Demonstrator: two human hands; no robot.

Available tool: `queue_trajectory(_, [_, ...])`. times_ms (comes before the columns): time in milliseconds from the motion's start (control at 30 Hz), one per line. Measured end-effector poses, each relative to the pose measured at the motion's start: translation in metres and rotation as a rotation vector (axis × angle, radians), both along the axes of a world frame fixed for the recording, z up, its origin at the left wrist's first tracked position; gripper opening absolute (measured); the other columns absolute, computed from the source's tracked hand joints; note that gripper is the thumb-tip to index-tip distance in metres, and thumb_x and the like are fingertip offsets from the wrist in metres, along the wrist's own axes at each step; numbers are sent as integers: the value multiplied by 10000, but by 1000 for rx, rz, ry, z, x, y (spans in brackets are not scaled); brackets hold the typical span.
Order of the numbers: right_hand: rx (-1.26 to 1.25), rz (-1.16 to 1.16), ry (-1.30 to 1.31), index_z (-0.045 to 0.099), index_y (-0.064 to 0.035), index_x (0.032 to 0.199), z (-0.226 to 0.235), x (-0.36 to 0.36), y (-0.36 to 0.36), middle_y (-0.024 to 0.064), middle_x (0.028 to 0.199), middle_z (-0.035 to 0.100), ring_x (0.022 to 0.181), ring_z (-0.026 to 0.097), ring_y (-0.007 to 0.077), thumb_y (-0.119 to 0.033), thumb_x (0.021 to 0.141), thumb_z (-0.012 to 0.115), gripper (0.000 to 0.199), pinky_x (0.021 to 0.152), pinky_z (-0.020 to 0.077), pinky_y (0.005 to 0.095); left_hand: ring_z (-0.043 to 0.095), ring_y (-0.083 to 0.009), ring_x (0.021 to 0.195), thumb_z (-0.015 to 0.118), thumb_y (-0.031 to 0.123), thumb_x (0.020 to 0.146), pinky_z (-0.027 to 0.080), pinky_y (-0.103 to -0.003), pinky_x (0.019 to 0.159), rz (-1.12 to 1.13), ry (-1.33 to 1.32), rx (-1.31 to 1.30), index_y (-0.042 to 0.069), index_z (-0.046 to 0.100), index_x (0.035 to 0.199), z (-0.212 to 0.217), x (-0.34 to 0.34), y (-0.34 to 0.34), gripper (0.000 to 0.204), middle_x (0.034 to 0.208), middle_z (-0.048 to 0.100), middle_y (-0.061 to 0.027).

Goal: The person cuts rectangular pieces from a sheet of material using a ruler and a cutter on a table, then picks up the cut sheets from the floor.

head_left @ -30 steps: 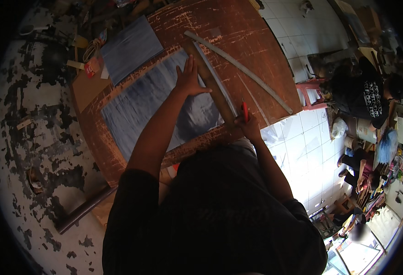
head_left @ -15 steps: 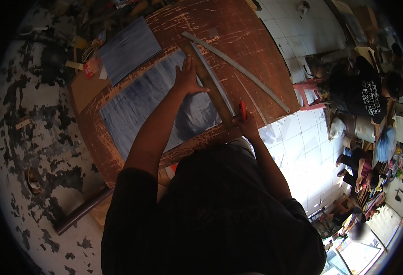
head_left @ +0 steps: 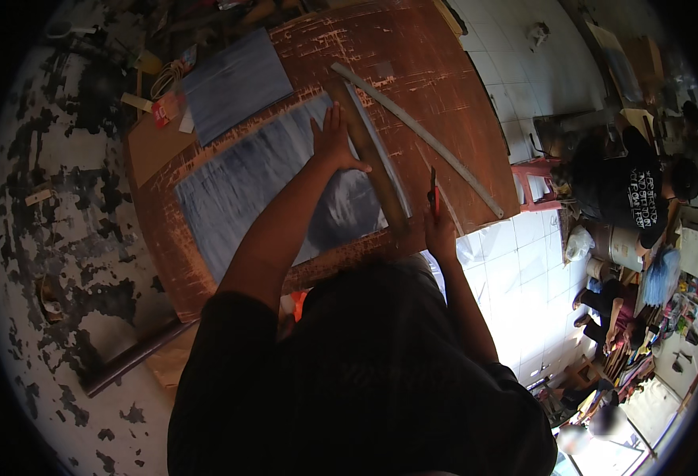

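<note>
A grey-and-white printed sheet (head_left: 242, 178) lies flat on the scratched brown tabletop (head_left: 444, 71). Along its right side rests a brown straightedge bar (head_left: 371, 163), with a narrow pale strip of sheet showing beyond it. My left hand (head_left: 335, 144) is spread flat on the sheet, fingers and thumb reaching to the bar's left edge. Near the table's front edge, my right hand (head_left: 441, 230) grips a red cutter knife (head_left: 434, 202). Its dark tip points away from me, right of the bar and apart from it.
A grey metal ruler (head_left: 420, 131) lies slantwise to the right. Another grey sheet (head_left: 238, 83) sits at the back left, beside a brown board (head_left: 154, 151). A red stool (head_left: 535, 184) stands beyond the table's right edge, near a person in black (head_left: 615, 178).
My right hand with the cutter knife has moved off the near end of the bar, toward the right. My left hand stays on the sheet beside the bar. The whole view has shifted slightly.
</note>
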State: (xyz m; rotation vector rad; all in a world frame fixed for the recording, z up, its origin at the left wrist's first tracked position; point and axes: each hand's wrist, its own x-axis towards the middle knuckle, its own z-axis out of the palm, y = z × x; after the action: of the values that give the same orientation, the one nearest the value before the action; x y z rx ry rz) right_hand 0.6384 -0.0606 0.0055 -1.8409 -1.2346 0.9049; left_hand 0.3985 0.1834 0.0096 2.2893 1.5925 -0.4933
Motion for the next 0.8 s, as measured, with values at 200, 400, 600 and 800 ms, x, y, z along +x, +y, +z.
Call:
queue_trajectory(200, [-183, 130, 370, 477, -26, 1464, 1, -11, 85, 157, 1001, 675, 792, 728, 230, -238, 1086, 537, 437, 665, 577, 374, -13, -371, 1629, 875, 837, 433, 81, -634, 1274, -28, -3, 17, -71, 10, 1646, -2, 4, 2, 1745, 1741, -32, -262])
queue_trajectory(400, [-28, 256, -47, 507, 21, 1404, -8, -59, 217, 211, 956, 682, 775, 737, 281, -232, 1065, 516, 423, 666, 605, 405, 28, -416, 1619, 872, 830, 465, 103, -623, 1272, -54, 29, 19, -87, 95, 1640, 10, 12, 5, 1681, 1732, 45, -282])
queue_trajectory(600, [-121, 407, -459, 515, 106, 1251, -22, -89, 295, 326, 992, 710, 877, 751, 431, -253, 1028, 529, 422, 724, 613, 514, -2, -422, 1619, 872, 802, 515, 85, -605, 1280, -109, 60, -34, -84, 83, 1643, 20, 16, 6, 1637, 1725, 0, -305])
queue_trajectory(800, [-135, 463, -561, 514, 104, 1190, -14, -104, 316, 363, 1034, 697, 945, 711, 525, -305, 1010, 537, 447, 838, 576, 582, -1, -438, 1615, 840, 825, 538, 63, -617, 1278, -109, 65, -9, -129, 141, 1618, 13, 10, 3, 1602, 1708, 10, -342])
